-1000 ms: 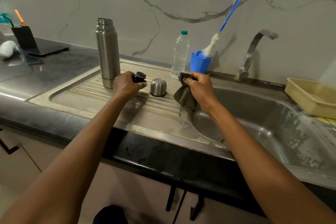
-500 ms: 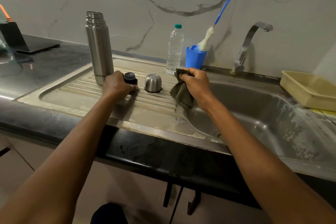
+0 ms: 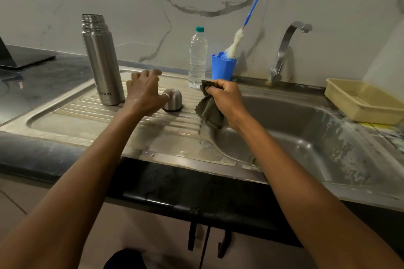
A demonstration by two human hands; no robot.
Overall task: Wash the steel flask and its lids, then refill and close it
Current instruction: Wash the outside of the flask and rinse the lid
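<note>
head view: flask (image 3: 102,61) (marked milton) upright; right hand (image 3: 225,98) grip holds cloth (image 3: 209,111); left hand (image 3: 144,91) grip unclear.

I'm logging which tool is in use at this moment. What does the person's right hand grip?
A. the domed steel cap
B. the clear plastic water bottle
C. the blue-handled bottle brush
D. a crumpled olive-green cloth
D: the right hand has its fingers curled round the crumpled olive-green cloth, which hangs down at the edge of the steel sink basin.
</note>
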